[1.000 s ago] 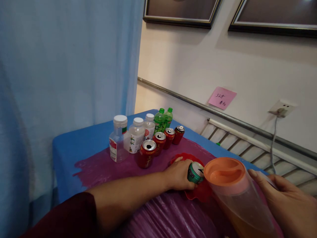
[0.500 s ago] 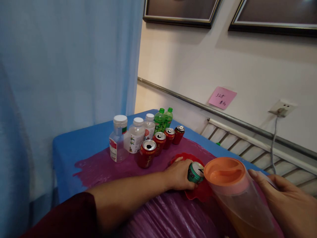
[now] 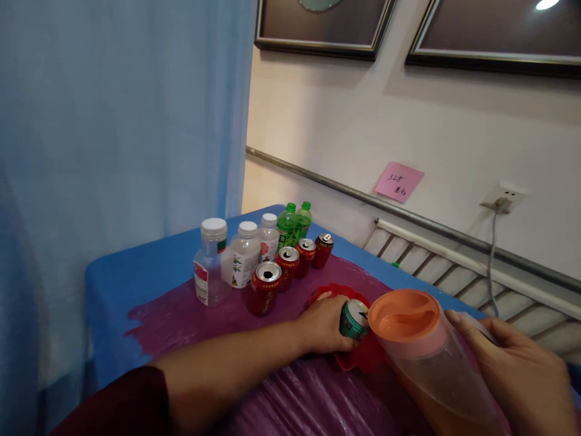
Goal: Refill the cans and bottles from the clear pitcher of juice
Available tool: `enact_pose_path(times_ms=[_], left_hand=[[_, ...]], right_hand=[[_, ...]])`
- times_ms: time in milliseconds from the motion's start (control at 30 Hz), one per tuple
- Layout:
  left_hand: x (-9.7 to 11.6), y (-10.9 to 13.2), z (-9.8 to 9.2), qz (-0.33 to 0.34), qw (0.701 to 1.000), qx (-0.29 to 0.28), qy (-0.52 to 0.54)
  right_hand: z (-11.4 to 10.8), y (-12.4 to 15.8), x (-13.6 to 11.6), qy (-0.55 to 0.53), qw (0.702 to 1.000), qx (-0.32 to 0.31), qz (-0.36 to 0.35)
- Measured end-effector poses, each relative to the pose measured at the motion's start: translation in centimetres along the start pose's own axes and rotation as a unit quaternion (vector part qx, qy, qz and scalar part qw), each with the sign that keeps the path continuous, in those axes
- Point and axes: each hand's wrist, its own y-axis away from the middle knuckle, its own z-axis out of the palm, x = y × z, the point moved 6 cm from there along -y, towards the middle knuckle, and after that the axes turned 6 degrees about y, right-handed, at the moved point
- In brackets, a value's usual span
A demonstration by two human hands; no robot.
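Observation:
My left hand (image 3: 327,324) is wrapped round a green drink can (image 3: 353,320), which is tilted slightly with its opened top facing the jug. Beneath the can lies a red scalloped dish (image 3: 363,354). In my right hand (image 3: 521,363) is the handle of a clear plastic jug (image 3: 447,375) with an orange lid (image 3: 405,316). The jug leans toward the can, and amber liquid shows inside it. Its lid edge is at the can's mouth; whether they touch or liquid flows, I cannot tell.
Several red cans (image 3: 264,288) stand in a row on purple plastic (image 3: 181,324) over a blue-covered table (image 3: 136,257). Behind them are clear white-capped bottles (image 3: 245,254) and green bottles (image 3: 287,225). A blue curtain (image 3: 127,121) hangs left; a radiator (image 3: 431,263) lines the wall.
The camera view has shifted slightly, so the scene sits a little left and lower. Both hands keep their hold, and the can and jug stay close together.

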Motion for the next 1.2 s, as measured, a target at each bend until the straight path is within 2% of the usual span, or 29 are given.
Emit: enact_pose_path(times_ms=[100,467,833,1200], left_hand=[[0.1,0.0,-0.2,0.002,1.0,-0.001,-0.007],[-0.3,0.1,-0.4,-0.012,1.0,0.003,-0.015],[-0.1,0.2,-0.3,-0.019,1.0,0.001,-0.017],[0.0,0.1,-0.2,-0.003,1.0,-0.001,-0.001]], right_hand=[[0.6,-0.3,0.5,0.006,0.998,-0.037,0.04],[1.7,-0.9,1.5,-0.037,0.998,-0.048,0.034],[1.3,-0.5,1.0,-0.005,0.999,-0.036,0.028],[0.9,-0.1,0.4,-0.008,0.998,-0.051,0.042]])
